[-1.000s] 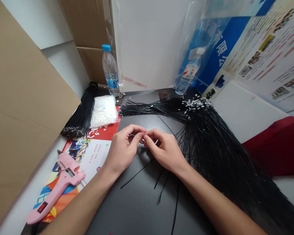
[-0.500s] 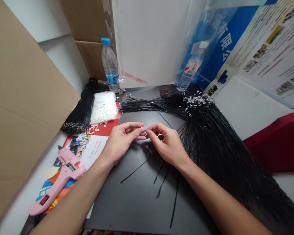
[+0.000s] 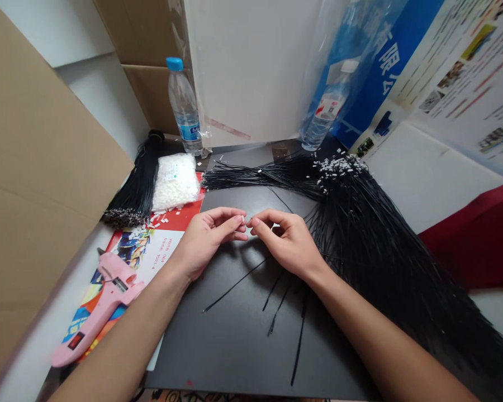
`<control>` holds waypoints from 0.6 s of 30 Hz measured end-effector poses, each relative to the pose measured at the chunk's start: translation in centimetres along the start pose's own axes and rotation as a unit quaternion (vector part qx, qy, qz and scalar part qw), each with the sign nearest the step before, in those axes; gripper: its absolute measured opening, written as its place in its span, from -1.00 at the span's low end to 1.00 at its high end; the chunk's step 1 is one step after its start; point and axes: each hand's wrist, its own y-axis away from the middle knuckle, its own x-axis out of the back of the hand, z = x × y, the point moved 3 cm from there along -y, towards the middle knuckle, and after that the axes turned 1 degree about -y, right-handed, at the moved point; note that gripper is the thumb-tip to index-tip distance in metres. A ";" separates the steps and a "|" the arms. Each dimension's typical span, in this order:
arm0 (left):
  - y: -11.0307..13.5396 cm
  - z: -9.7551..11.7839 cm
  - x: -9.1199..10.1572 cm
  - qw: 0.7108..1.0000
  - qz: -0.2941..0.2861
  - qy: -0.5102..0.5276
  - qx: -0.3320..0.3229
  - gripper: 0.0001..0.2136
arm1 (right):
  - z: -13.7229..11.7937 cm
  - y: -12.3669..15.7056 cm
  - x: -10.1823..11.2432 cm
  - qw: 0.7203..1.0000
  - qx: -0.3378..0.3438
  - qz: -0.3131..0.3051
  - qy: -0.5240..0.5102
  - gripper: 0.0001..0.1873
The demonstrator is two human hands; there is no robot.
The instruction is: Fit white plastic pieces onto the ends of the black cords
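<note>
My left hand (image 3: 207, 240) and my right hand (image 3: 287, 243) meet fingertip to fingertip over a black mat (image 3: 238, 329). Both pinch a tiny white piece (image 3: 246, 221) between thumb and forefinger; it is too small to name. A few thin black cords (image 3: 235, 286) trail from under my hands toward me. A large fan of black cords with white end pieces (image 3: 360, 234) lies just right of my right hand.
A pink glue gun (image 3: 103, 304) lies on a printed sheet at the left. Behind it sit a bag of white pieces (image 3: 175, 181) and a black cord bundle (image 3: 136, 190). Two water bottles (image 3: 183, 109) stand at the back. Cardboard (image 3: 37, 167) walls the left; red cloth (image 3: 473, 240) lies right.
Both hands have shifted slightly away from me and stay pinched together. The view has tilted a little.
</note>
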 end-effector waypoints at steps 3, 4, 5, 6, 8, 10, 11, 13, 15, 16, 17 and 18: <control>0.0 -0.1 0.0 1.000 -0.004 -0.004 0.006 -0.76 | 0.1 0.0 -0.1 1.000 -0.003 -0.009 -0.011 -0.73; 0.0 -0.2 -0.1 1.000 -0.005 -0.007 0.008 -0.76 | 0.1 -0.1 -0.1 1.000 -0.002 -0.013 -0.016 -0.74; 0.1 -0.2 -0.1 1.000 -0.006 -0.009 0.010 -0.76 | 0.2 -0.1 -0.1 1.000 -0.001 -0.017 -0.019 -0.75; 0.1 -0.3 -0.1 1.000 -0.007 -0.012 0.013 -0.76 | 0.2 -0.1 -0.1 1.000 0.000 -0.020 -0.021 -0.76; 0.2 -0.3 -0.2 1.000 -0.013 -0.019 0.018 -0.77 | 0.3 -0.1 -0.1 1.000 0.002 -0.024 -0.020 -0.77; 0.2 -0.3 -0.2 0.999 -0.018 -0.025 0.021 -0.77 | 0.3 -0.1 -0.1 0.999 0.008 -0.026 -0.016 -0.78; 0.2 -0.3 -0.2 0.999 -0.019 -0.026 0.021 -0.78 | 0.3 -0.1 -0.1 0.999 0.011 -0.028 -0.016 -0.78; 0.2 -0.3 -0.3 0.999 -0.021 -0.022 0.022 -0.78 | 0.3 -0.1 -0.1 0.999 0.015 -0.029 -0.019 -0.78; 0.2 -0.3 -0.3 0.999 -0.021 -0.015 0.025 -0.79 | 0.2 -0.1 -0.1 0.999 0.015 -0.033 -0.023 -0.78; 0.1 -0.4 -0.3 0.999 -0.022 -0.013 0.027 -0.79 | 0.2 -0.1 -0.1 0.999 0.014 -0.035 -0.025 -0.78; 0.2 -0.4 -0.3 0.999 -0.023 -0.013 0.028 -0.79 | 0.2 -0.1 -0.1 0.999 0.012 -0.036 -0.024 -0.78; 0.2 -0.4 -0.3 0.999 -0.025 -0.014 0.030 -0.79 | 0.2 -0.1 -0.1 0.999 0.010 -0.037 -0.022 -0.78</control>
